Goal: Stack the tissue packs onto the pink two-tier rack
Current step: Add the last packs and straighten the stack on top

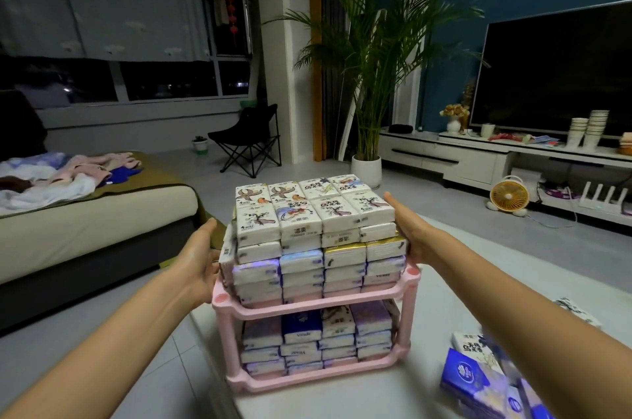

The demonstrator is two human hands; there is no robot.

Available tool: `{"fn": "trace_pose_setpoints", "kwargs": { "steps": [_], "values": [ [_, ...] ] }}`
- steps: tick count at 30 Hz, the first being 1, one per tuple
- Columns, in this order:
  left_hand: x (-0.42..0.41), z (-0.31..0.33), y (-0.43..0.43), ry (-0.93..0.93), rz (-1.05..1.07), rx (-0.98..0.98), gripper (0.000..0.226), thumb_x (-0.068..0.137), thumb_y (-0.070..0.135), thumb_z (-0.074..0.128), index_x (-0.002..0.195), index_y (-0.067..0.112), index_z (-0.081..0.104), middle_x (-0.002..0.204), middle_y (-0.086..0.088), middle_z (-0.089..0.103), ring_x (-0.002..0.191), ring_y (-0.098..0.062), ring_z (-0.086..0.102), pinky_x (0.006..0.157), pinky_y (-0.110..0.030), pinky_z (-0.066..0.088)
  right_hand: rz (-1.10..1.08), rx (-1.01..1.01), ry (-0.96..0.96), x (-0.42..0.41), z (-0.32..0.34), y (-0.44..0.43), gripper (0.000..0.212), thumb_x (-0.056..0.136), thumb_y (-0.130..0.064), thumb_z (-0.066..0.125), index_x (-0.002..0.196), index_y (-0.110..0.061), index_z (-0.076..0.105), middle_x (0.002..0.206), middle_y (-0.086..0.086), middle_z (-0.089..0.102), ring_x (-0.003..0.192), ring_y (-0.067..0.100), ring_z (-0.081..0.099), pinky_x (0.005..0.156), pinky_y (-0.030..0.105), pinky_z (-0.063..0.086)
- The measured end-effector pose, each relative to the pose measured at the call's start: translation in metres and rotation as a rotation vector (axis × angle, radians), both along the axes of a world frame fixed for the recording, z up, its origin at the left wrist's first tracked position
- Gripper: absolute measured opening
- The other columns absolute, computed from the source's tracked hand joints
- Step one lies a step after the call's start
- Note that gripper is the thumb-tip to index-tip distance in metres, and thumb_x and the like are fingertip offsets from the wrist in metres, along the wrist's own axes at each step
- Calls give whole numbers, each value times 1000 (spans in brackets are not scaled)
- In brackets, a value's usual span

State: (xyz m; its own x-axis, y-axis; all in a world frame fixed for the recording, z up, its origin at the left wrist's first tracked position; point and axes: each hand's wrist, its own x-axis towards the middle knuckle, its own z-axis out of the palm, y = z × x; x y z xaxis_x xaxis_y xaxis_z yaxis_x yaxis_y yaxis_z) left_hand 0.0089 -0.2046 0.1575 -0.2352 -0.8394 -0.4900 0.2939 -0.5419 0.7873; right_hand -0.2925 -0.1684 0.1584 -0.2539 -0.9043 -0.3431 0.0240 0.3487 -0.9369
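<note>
The pink rack (309,308) stands on the near-left part of a white desk (420,394), and both of its tiers are full of tissue packs. The upper stack (314,223) rises several layers above the top tier, with white packs printed with drawings on top. The lower tier holds rows of packs (318,340) in white, blue and purple.

The left hand (200,261) is at the left side of the upper stack with its fingers straight and pointing away from the person. Its grip is open, and I cannot tell whether the palm quite touches the packs. The right hand (408,232) lies flat against the stack's right side, fingers straight, its grip also open and holding nothing.

More loose packs (475,374) lie on the desk to the right of the rack. Behind are a sofa (102,213) with clothes on it, a folding chair (249,141), a potted palm (376,59), a television (561,69) and a small fan (509,195).
</note>
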Motion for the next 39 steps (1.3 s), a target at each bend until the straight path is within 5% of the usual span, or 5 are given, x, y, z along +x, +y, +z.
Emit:
{"fn": "trace_pose_setpoints", "kwargs": {
  "steps": [16, 21, 26, 35, 39],
  "values": [
    [-2, -2, 35, -23, 73, -107, 63, 94, 52, 34, 128, 0, 46, 126, -21, 56, 114, -36, 54, 103, -48, 38, 118, -115, -60, -23, -18, 28, 56, 94, -57, 27, 117, -13, 52, 106, 10, 62, 95, 25, 61, 74, 36, 48],
    [-34, -36, 126, -685, 575, -899, 26, 96, 30, 38, 116, 21, 51, 120, 2, 47, 115, -12, 41, 91, -26, 33, -85, -121, -134, -67, -46, 67, 44, 97, -46, 34, 102, -9, 56, 94, 13, 64, 81, 27, 61, 74, 37, 49],
    [-120, -107, 188, -824, 124, -1664, 24, 81, 18, 45, 102, 25, 54, 126, 1, 49, 122, -9, 40, 106, -17, 28, -324, -114, -166, -91, -77, 94, 15, 95, -21, 46, 87, -11, 55, 82, 9, 59, 67, 19, 55, 59, 26, 47],
    [-221, -187, 170, -729, -221, -1089, 41, 89, 60, 24, 126, 44, 27, 133, 30, 28, 127, 7, 28, 100, 0, 11, 519, 93, 1113, -93, -120, 125, 58, 84, -6, 45, 139, -21, 37, 143, 1, 41, 133, 20, 36, 108, 29, 28],
    [-219, -190, 172, -772, -199, -1050, 43, 86, 47, 24, 129, 42, 25, 130, 26, 28, 123, 8, 28, 99, 0, 11, 555, 100, 1251, -89, -118, 133, 62, 87, -15, 49, 144, -24, 27, 150, -2, 32, 137, 18, 29, 109, 27, 19]
  ]
}}
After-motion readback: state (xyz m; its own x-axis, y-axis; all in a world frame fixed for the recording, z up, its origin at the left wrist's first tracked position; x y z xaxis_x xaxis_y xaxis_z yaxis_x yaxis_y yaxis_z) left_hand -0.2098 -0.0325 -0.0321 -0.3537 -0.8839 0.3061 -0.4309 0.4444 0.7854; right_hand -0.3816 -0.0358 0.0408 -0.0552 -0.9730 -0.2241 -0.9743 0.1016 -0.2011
